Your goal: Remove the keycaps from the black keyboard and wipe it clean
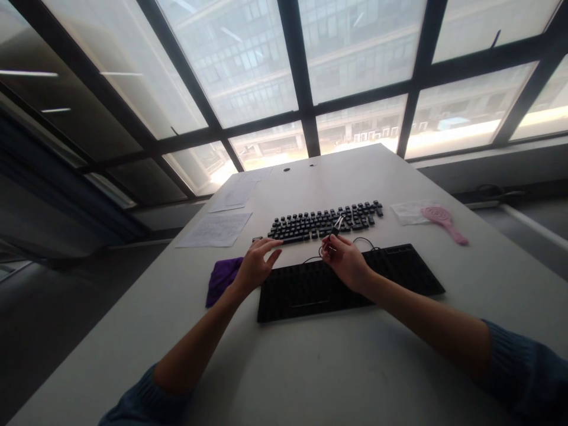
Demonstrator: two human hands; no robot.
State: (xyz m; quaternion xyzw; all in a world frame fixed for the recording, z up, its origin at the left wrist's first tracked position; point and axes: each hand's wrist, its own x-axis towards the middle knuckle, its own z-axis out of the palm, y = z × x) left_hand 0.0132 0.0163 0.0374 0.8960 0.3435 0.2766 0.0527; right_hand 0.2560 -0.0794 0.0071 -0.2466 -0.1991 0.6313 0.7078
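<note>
A black keyboard base (310, 290) without its keycaps lies on the white table (284, 367) in front of me. Beyond it, several black keycaps (326, 222) are laid out in rows. My right hand (346, 260) is closed on a small keycap puller (336, 228), held above the base's far edge and pointing toward the keycaps. My left hand (257, 263) hovers with fingers stretched out near the left end of the keycap rows, holding nothing. A purple cloth (222, 278) lies just left of the base, partly under my left wrist.
A pink hairbrush (441, 222) rests on a white sheet at the right. Paper sheets (217, 228) lie at the far left of the table. A thin black cable (364, 241) loops behind the base. Large windows stand beyond the table's far edge.
</note>
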